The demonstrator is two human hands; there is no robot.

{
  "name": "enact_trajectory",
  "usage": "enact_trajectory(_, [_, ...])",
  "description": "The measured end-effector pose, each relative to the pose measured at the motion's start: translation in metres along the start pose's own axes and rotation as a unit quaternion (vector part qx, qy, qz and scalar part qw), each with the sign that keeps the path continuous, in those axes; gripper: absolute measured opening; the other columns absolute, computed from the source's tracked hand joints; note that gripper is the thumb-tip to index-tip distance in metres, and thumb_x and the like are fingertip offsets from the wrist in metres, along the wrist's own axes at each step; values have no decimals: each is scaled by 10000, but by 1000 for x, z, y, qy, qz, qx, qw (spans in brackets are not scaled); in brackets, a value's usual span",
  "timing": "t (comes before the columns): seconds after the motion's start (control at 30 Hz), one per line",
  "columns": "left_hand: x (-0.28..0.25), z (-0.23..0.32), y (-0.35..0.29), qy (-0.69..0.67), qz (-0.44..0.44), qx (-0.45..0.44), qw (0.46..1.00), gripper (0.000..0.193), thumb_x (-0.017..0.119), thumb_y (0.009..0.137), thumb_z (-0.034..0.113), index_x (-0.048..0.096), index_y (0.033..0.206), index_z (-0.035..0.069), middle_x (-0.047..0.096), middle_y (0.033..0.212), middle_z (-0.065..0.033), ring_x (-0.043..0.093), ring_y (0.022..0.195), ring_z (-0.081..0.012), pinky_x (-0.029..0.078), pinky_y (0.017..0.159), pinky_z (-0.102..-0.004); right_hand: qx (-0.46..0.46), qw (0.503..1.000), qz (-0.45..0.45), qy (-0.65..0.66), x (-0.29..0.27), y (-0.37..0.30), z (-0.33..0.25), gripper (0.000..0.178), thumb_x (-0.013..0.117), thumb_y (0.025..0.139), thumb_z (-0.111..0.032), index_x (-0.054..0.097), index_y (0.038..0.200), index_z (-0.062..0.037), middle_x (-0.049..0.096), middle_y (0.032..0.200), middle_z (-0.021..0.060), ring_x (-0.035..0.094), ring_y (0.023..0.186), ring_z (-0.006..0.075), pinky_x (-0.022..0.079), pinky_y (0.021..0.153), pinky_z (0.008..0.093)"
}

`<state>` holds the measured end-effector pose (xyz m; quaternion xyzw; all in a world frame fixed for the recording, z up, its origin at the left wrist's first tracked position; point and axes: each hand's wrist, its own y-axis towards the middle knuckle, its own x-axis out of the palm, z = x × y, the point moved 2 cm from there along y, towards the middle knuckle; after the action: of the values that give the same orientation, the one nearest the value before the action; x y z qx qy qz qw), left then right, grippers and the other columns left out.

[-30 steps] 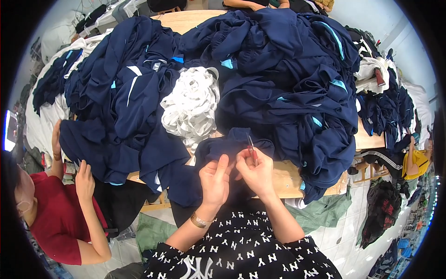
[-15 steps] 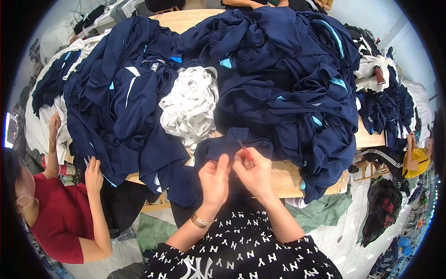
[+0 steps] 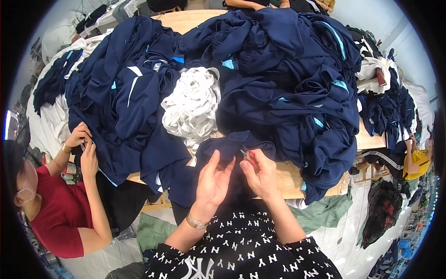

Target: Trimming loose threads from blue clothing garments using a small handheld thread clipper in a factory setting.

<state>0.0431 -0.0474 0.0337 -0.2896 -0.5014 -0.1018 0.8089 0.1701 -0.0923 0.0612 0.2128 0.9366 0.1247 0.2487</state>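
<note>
Over the table's near edge, my right hand point(image 3: 261, 177) is closed around a small pair of red-handled thread snips point(image 3: 250, 157), their metal tip pointing up and left. Beside it, my left hand point(image 3: 212, 185) is open, thumb apart from its curved fingers, with nothing visible in it. Beneath both hands lies a dark navy garment point(image 3: 232, 144), bunched on the table and hanging over its edge. Just beyond is a heap of white elastic-like strips point(image 3: 190, 104). The fingertips of my left hand are close to the garment; whether they touch it I cannot tell.
Large piles of navy garments with light blue trim stand at the left point(image 3: 111, 93) and right point(image 3: 288, 88) of the wooden table point(image 3: 285, 179). A co-worker in a red shirt point(image 3: 60, 209) handles the left pile. Green cloth point(image 3: 325, 209) lies on the floor at right.
My left hand has opened, its fingers parting from the thumb. My right hand has shifted slightly right with the snips. The co-worker's two hands have come together at the left pile.
</note>
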Motion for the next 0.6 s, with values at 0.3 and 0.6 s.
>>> enact_trajectory(0.3, [2, 4, -3, 4, 3, -1, 1000, 174, 529, 926, 192, 590, 999, 47, 627, 1006, -47, 585, 935, -151, 470, 882, -305, -100, 986, 6, -130, -3, -3, 5, 268, 741, 719, -234, 540, 698, -58, 508, 629, 47, 506, 453, 219, 386, 421, 312])
enact_trajectory(0.6, [10, 4, -8, 49, -27, 18, 998, 196, 498, 942, 193, 588, 1007, 31, 628, 991, -57, 586, 925, -150, 478, 852, -300, -127, 976, -14, -179, -4, 0, 2, 284, 730, 726, -258, 519, 674, -75, 466, 604, 33, 507, 451, 213, 387, 419, 309])
